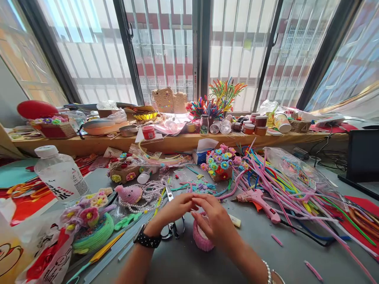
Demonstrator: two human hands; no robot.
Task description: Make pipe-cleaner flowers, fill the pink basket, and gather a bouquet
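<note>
My left hand (180, 206), below a black dotted watch strap, reaches in from the left with its fingers pressed together. My right hand (217, 221) comes from the other side, fingers bent, and the fingertips of both hands meet. Whatever they pinch, if anything, is too small or hidden to make out. Under my right hand sits a small round pink fuzzy pot (203, 241), partly covered by the fingers. Scissors (169, 192) lie behind my left hand, their dark handles showing below it. A white glue-stick-like piece (235, 221) rests just right of my right hand.
A pink glue gun (260, 203) with a black cord lies right, before many fuzzy stems (287, 193). Left are a plastic bottle (60, 173), a green flower pot (94, 234), a pink cone figure (130, 194) and pearl strings (154, 193). A flower basket (223, 173) stands behind.
</note>
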